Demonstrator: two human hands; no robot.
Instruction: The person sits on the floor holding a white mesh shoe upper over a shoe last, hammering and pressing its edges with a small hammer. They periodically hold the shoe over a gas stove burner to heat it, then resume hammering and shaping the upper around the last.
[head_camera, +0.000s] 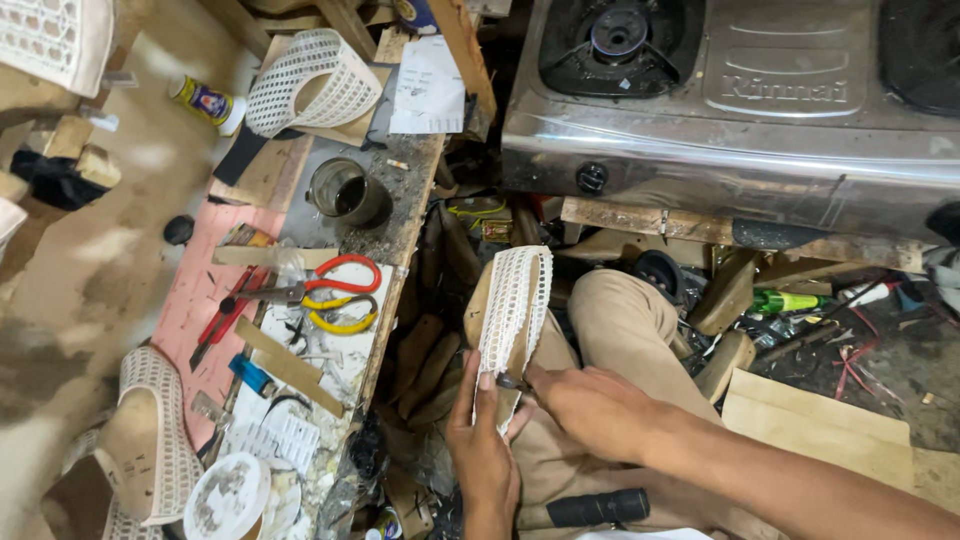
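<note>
Hands (540, 420) on lattice upper (512, 305), scissors (335, 278) beside.

- One view only, head cam, so no second view is sharing any part of the scene.
- It is looking steeply down from above the person's lap, close to the hands: left hand (483, 450) and right hand (590, 405) are sitting low centre, near the lens.
- The forearms are entering from the bottom and bottom right edges.
- The far end of the view is running up to a steel gas stove (740, 120) at top right, cut by the frame edge.
- The left half is taking in a cluttered low workbench (395, 215) and bare floor (90, 270) beyond it.
- The framing is slightly tilted, wide-angle, with the edges bending.
</note>
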